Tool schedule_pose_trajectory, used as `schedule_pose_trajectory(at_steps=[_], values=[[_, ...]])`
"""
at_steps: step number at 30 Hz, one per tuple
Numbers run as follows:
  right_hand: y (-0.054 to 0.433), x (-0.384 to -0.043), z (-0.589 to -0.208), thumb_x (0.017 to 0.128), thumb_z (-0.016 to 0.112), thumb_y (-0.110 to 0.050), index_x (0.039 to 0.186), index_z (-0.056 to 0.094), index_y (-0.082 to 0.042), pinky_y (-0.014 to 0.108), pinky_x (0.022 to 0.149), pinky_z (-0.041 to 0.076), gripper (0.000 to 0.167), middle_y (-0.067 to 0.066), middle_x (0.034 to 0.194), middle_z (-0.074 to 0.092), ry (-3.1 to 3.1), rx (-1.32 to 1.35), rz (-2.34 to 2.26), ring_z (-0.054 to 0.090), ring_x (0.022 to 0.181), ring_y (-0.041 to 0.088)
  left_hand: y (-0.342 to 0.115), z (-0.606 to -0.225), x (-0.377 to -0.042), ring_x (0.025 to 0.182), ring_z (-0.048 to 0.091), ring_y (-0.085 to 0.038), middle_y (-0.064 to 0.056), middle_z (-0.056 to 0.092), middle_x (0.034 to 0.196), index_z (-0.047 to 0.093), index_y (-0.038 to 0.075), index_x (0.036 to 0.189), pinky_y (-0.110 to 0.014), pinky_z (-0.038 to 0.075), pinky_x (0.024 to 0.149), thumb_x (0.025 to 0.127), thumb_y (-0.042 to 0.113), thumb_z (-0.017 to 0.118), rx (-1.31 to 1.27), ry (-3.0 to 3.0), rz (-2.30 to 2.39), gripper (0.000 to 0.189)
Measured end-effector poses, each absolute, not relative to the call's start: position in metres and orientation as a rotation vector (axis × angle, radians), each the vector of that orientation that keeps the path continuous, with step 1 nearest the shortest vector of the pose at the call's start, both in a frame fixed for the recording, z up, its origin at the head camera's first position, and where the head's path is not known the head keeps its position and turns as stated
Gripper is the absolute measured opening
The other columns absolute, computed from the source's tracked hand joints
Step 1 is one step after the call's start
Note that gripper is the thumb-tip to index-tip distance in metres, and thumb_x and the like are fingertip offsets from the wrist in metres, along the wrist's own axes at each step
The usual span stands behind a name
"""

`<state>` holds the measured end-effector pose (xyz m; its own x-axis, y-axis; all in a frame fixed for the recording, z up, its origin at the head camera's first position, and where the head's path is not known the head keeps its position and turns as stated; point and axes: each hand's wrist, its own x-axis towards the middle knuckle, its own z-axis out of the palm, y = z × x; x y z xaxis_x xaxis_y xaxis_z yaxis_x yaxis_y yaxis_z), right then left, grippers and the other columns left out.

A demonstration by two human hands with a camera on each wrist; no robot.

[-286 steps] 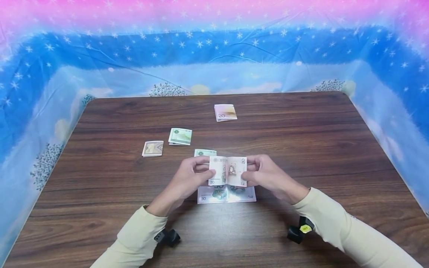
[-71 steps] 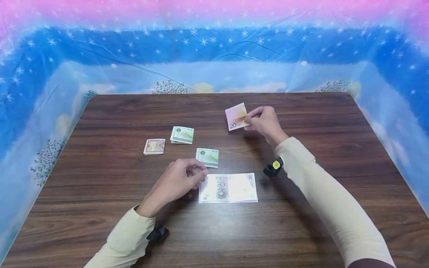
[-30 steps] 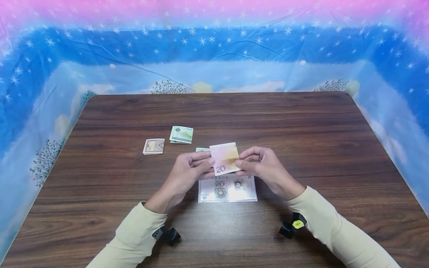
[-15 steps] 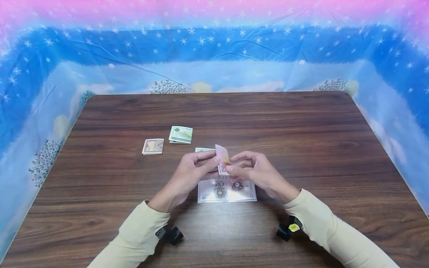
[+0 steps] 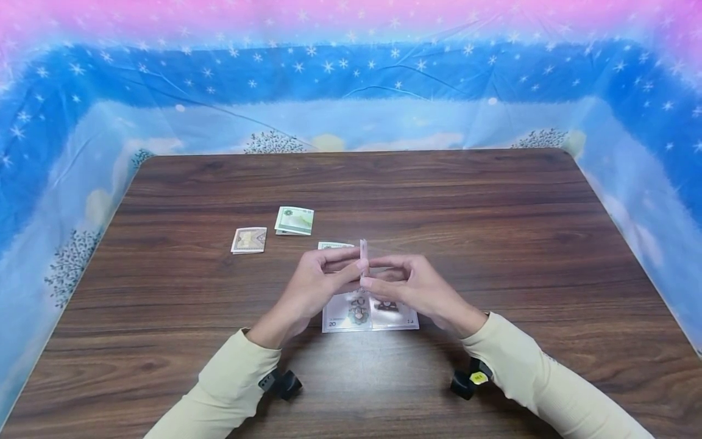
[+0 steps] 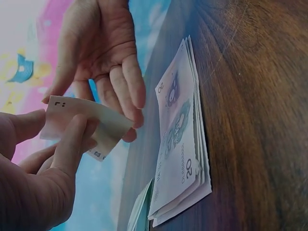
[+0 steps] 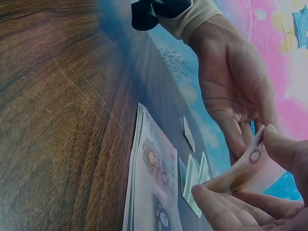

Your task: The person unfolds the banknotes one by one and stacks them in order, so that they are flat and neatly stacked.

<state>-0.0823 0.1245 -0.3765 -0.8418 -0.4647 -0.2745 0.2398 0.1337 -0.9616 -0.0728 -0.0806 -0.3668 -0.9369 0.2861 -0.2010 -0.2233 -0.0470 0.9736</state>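
Note:
Over the middle of the table, my left hand (image 5: 307,289) and right hand (image 5: 425,286) pinch one folded 20 banknote (image 5: 363,247) between thumbs and fingers. It stands edge-on to the head view. Its pale face shows between the fingers in the left wrist view, where the banknote (image 6: 67,109) bows slightly. Printing shows on the banknote (image 7: 252,166) in the right wrist view. Directly below lies a stack of flattened banknotes (image 5: 351,320), a 20 on top; its upper part is hidden by the hands.
A folded green banknote (image 5: 294,219) and a folded brownish banknote (image 5: 249,240) lie to the left. Another green banknote (image 5: 334,245) is mostly covered by the left hand. The wooden table (image 5: 466,201) backs onto a patterned cloth (image 5: 384,122).
The right hand picked up the folded 20 from the far side and brought it to the left hand. Over the last second both hands turned it from face-on to edge-on.

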Motion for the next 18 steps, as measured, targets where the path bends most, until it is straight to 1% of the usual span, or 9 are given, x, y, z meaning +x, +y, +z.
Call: schedule_pose_trajectory(at_steps=[5, 9, 11, 15, 18], values=[[0.124, -0.080, -0.372, 0.092, 0.077, -0.017, 0.138, 0.056, 0.006, 0.048, 0.092, 0.057, 0.056, 0.021, 0.122, 0.069, 1.896, -0.228, -1.757, 0.069, 0.108, 0.039, -0.079, -0.367, -0.072, 0.109, 0.070, -0.030, -0.018, 0.066, 0.130, 0.062, -0.002, 0.134, -0.035, 0.059, 0.091, 0.095, 0.013, 0.072, 0.074, 1.959, 2.000, 0.043], [0.126, -0.080, -0.368, 0.090, 0.077, -0.015, 0.139, 0.055, 0.006, 0.043, 0.093, 0.058, 0.057, 0.020, 0.125, 0.068, 1.930, -0.213, -1.727, 0.069, 0.109, 0.036, -0.080, -0.368, -0.071, 0.109, 0.070, -0.029, -0.018, 0.065, 0.132, 0.062, -0.001, 0.134, -0.034, 0.058, 0.092, 0.096, 0.011, 0.071, 0.078, 2.006, 1.954, 0.041], [0.127, -0.079, -0.366, 0.090, 0.075, -0.012, 0.139, 0.055, 0.006, 0.040, 0.094, 0.058, 0.056, 0.020, 0.124, 0.068, 1.943, -0.204, -1.715, 0.069, 0.108, 0.035, -0.080, -0.368, -0.071, 0.110, 0.069, -0.031, -0.020, 0.065, 0.131, 0.060, -0.004, 0.135, -0.034, 0.058, 0.091, 0.097, 0.008, 0.068, 0.078, 2.005, 1.950, 0.040], [0.132, -0.079, -0.364, 0.089, 0.068, -0.003, 0.138, 0.053, 0.009, 0.041, 0.093, 0.058, 0.053, 0.022, 0.121, 0.069, 1.955, -0.204, -1.706, 0.070, 0.105, 0.033, -0.081, -0.368, -0.070, 0.111, 0.068, -0.037, -0.027, 0.064, 0.127, 0.056, -0.009, 0.136, -0.035, 0.059, 0.089, 0.097, 0.001, 0.063, 0.056, 2.003, 1.955, 0.040], [0.136, -0.080, -0.363, 0.088, 0.062, 0.002, 0.136, 0.053, 0.011, 0.042, 0.092, 0.059, 0.050, 0.025, 0.117, 0.069, 1.987, -0.219, -1.709, 0.071, 0.101, 0.031, -0.082, -0.368, -0.070, 0.109, 0.069, -0.037, -0.028, 0.066, 0.124, 0.056, -0.009, 0.135, -0.035, 0.060, 0.089, 0.095, -0.002, 0.064, 0.011, 2.060, 1.932, 0.041]])
